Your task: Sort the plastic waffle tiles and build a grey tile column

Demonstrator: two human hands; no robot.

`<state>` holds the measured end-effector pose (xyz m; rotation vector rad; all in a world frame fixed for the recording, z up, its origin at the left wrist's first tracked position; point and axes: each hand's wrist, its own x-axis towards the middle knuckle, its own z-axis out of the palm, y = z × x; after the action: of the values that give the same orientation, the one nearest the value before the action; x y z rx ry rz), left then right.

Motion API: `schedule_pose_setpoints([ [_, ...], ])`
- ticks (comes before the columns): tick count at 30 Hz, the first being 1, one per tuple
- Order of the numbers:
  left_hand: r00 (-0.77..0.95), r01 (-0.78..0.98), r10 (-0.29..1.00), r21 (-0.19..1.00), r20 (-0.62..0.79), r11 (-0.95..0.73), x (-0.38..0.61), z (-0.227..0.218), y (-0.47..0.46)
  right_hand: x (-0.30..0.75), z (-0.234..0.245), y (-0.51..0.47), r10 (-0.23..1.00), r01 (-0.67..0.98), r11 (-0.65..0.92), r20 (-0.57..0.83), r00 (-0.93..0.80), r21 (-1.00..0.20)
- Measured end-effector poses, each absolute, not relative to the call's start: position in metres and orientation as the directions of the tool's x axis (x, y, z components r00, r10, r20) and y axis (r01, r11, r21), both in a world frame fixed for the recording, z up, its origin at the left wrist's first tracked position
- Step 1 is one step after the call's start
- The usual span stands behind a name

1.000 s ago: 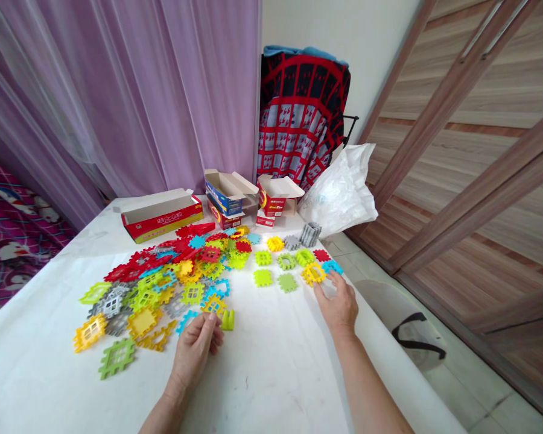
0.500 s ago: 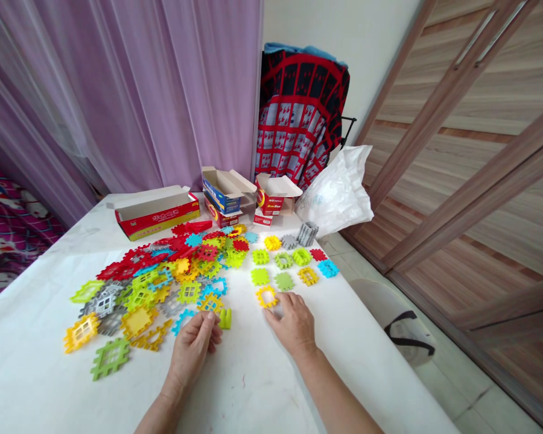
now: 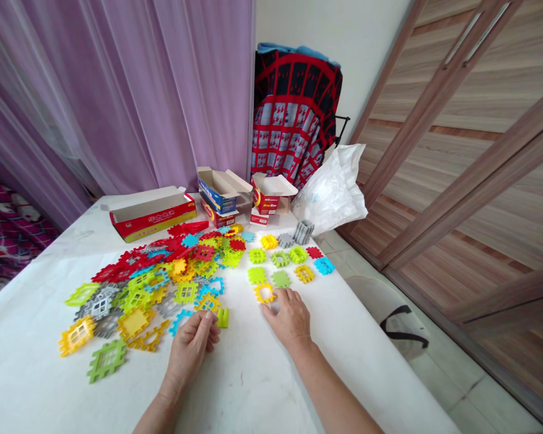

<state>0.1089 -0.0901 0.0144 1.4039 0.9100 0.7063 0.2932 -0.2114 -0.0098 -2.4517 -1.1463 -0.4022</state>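
My right hand (image 3: pixel 290 318) rests on the tabletop, with thumb and fingertips at the near right corner of a yellow square interlocking block (image 3: pixel 265 293) with an open middle. Beyond that block, other notched blocks lie in loose rows, among them a solid green one (image 3: pixel 256 275) and a yellow frame (image 3: pixel 304 273). My left hand (image 3: pixel 193 339) is loosely closed, thumb against the curled fingers, and no block shows in it. Just behind its fingertips is a bright green piece (image 3: pixel 223 317). A blue block (image 3: pixel 180 322) is partly hidden behind the same hand.
A heap of mixed notched blocks (image 3: pixel 136 298) spreads over the left of the white table (image 3: pixel 253 386). Open boxes, one red (image 3: pixel 163 218), one blue (image 3: pixel 217 193), stand at the back. A white bag (image 3: pixel 332 187) lies at the far right edge.
The whole view has shifted slightly to the left. Both hands keep nearly the same pose, the right one still at the yellow block.
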Motion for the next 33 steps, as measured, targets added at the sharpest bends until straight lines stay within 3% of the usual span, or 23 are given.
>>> schedule_pose_setpoints([
  [33, 0.511, 0.112, 0.851, 0.991, -0.122, 0.074, 0.1080, 0.0105, -0.0898, 0.2965, -0.0141, -0.2078, 0.678, 0.809, -0.524, 0.445, 0.586, -0.267],
])
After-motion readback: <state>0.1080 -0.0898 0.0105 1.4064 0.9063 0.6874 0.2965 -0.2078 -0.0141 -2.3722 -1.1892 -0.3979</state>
